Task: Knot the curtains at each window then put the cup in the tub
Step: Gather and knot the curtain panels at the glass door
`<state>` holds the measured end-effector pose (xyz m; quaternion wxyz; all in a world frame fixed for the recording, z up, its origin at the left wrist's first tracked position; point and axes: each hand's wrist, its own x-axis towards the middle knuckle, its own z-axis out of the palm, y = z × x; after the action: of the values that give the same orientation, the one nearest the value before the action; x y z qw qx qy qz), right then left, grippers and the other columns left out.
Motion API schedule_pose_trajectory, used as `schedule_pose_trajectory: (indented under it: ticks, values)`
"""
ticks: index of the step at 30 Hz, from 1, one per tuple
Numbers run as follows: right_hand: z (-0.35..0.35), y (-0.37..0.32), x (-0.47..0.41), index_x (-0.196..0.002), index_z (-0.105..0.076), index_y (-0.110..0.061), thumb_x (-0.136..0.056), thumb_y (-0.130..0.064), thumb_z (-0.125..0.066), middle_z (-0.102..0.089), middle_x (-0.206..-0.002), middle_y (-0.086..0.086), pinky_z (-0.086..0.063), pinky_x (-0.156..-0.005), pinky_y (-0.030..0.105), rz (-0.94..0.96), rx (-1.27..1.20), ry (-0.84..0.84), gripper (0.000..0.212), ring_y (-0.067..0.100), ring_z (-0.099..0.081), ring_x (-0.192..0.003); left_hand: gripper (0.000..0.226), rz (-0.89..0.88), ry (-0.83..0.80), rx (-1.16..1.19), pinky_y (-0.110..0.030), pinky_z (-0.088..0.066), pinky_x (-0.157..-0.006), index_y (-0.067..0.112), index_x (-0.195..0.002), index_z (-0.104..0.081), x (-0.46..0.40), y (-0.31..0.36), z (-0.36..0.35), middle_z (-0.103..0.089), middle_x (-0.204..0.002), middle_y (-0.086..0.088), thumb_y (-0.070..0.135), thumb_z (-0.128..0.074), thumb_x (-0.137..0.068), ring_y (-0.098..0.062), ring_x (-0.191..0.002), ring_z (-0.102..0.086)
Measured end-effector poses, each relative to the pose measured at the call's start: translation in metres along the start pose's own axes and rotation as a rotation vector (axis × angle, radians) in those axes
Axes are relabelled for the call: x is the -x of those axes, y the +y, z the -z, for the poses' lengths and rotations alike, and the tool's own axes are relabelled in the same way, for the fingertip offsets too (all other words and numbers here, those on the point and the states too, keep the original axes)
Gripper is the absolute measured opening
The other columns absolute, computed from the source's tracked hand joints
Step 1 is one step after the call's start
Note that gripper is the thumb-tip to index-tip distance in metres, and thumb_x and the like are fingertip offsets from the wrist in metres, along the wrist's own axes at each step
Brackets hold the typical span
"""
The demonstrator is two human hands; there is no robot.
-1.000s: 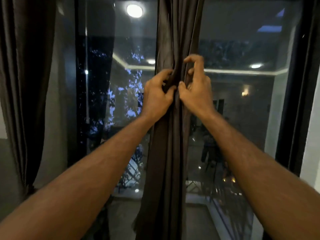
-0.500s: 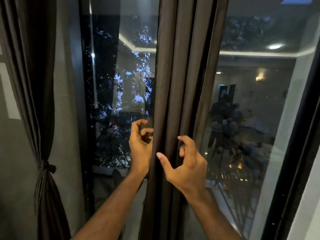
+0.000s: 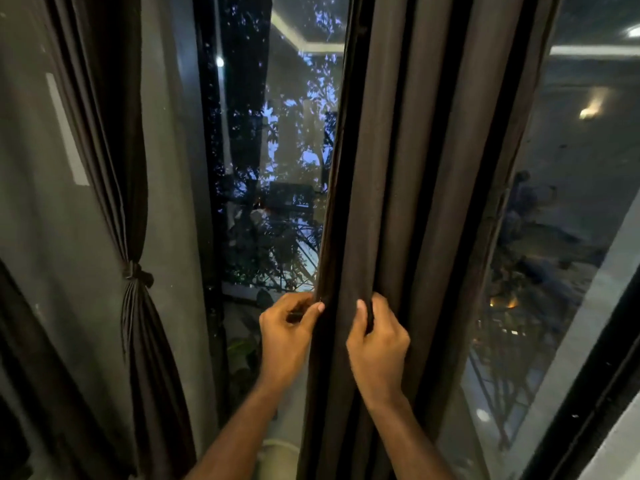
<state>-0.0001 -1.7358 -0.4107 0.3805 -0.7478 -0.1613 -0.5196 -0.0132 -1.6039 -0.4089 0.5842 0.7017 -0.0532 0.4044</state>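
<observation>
one curtain (image 3: 135,237) at nine o'clock hangs knotted, while the left hand (image 3: 285,336) and right hand (image 3: 377,344) pinch folds of the unknotted middle curtain (image 3: 408,202); no cup or tub shows.

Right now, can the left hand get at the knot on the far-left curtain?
Probably yes: the left hand is pinching the middle curtain, but nothing stands between it and the knot, only bare glass.

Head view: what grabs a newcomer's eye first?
Both hands at lower centre, left hand and right hand, pinching folds of the dark hanging curtain. At left, a second curtain is already cinched with a knot. Between them, dark window glass shows trees.
</observation>
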Motion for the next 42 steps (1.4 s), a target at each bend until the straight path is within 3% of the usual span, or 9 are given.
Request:
schedule_pose_trajectory:
  ticks: [2, 5, 8, 11, 15, 19, 22, 30, 42]
  values:
    - [-0.001, 0.005, 0.017, -0.091, -0.064, -0.009, -0.098, -0.013, -0.055, -0.062, -0.081, 0.005, -0.047, -0.066, 0.025, 0.016, -0.016, -0.04, 0.012, 0.019, -0.061, -0.07, 0.009, -0.018, 0.013, -0.001, -0.053, -0.058, -0.078, 0.01, -0.096, -0.077, 0.016, -0.002, -0.001, -0.074, -0.091, 0.0, 0.004, -0.074, -0.088, -0.022, -0.087, -0.072]
    - [0.001, 0.007, 0.035, -0.104, -0.069, -0.005, -0.098, -0.009, -0.055, -0.057, -0.1, 0.003, -0.046, -0.074, 0.019, -0.061, -0.054, -0.078, 0.015, 0.014, -0.059, -0.083, 0.009, -0.038, 0.049, -0.027, -0.051, -0.058, -0.078, 0.011, -0.096, -0.074, 0.034, 0.005, -0.008, -0.07, -0.091, 0.004, 0.01, -0.069, -0.089, -0.021, -0.088, -0.07]
    - [0.007, 0.004, 0.041, -0.104, -0.071, -0.006, -0.1, -0.019, -0.054, -0.06, -0.09, 0.0, -0.048, -0.067, 0.02, -0.08, -0.105, -0.07, 0.022, 0.012, -0.06, -0.074, 0.009, -0.1, 0.075, -0.088, -0.05, -0.057, -0.075, 0.01, -0.094, -0.071, 0.04, 0.015, -0.014, -0.067, -0.092, 0.005, 0.009, -0.065, -0.088, -0.021, -0.087, -0.068]
    - [0.012, 0.0, 0.04, -0.1, -0.073, -0.006, -0.099, -0.027, -0.054, -0.066, -0.083, 0.002, -0.053, -0.062, 0.031, -0.068, -0.111, -0.074, 0.028, 0.019, -0.065, -0.069, 0.01, -0.134, 0.059, -0.092, -0.047, -0.058, -0.076, 0.008, -0.096, -0.069, 0.042, 0.024, -0.018, -0.069, -0.09, 0.001, 0.005, -0.065, -0.087, -0.021, -0.086, -0.069]
    - [0.018, 0.002, 0.042, -0.09, -0.074, -0.008, -0.095, -0.022, -0.057, -0.065, -0.076, 0.001, -0.051, -0.06, 0.035, -0.045, -0.058, -0.088, 0.022, 0.022, -0.062, -0.064, 0.006, -0.208, 0.11, -0.149, -0.04, -0.058, -0.072, 0.007, -0.093, -0.074, 0.046, 0.033, -0.025, -0.069, -0.088, 0.003, 0.009, -0.071, -0.087, -0.016, -0.084, -0.069]
    - [0.024, 0.021, 0.031, -0.075, -0.063, -0.011, -0.089, -0.015, -0.063, -0.057, -0.07, 0.002, -0.049, -0.058, 0.039, -0.167, -0.03, 0.008, 0.015, 0.024, -0.058, -0.062, 0.003, -0.245, 0.259, -0.356, -0.047, -0.052, -0.068, 0.011, -0.086, -0.076, 0.042, 0.031, -0.021, -0.065, -0.085, 0.002, 0.014, -0.075, -0.086, -0.019, -0.082, -0.061]
    - [0.014, 0.012, 0.035, -0.075, -0.062, -0.014, -0.091, -0.019, -0.057, -0.058, -0.071, 0.001, -0.042, -0.063, 0.035, 0.013, 0.05, -0.071, 0.017, 0.022, -0.056, -0.066, 0.018, -0.266, 0.208, -0.434, -0.052, -0.048, -0.066, 0.013, -0.083, -0.076, 0.039, 0.034, -0.026, -0.063, -0.081, 0.003, 0.029, -0.067, -0.086, -0.02, -0.08, -0.058]
    - [-0.003, 0.004, 0.042, -0.079, -0.068, -0.011, -0.097, -0.021, -0.054, -0.062, -0.072, 0.0, -0.047, -0.064, 0.037, -0.003, 0.047, -0.097, 0.025, 0.021, -0.061, -0.066, 0.006, -0.246, 0.108, -0.22, -0.026, -0.055, -0.069, 0.006, -0.087, -0.076, 0.039, 0.027, -0.026, -0.066, -0.087, 0.004, 0.008, -0.07, -0.087, -0.007, -0.082, -0.066]
    - [-0.01, 0.005, 0.05, -0.082, -0.067, -0.014, -0.096, -0.022, -0.062, -0.06, -0.072, -0.004, -0.044, -0.063, 0.033, -0.004, 0.021, -0.104, 0.017, 0.015, -0.057, -0.066, 0.008, -0.291, 0.098, -0.202, -0.032, -0.053, -0.066, 0.005, -0.085, -0.07, 0.037, 0.019, -0.024, -0.062, -0.085, 0.003, 0.004, -0.064, -0.09, -0.015, -0.079, -0.064]
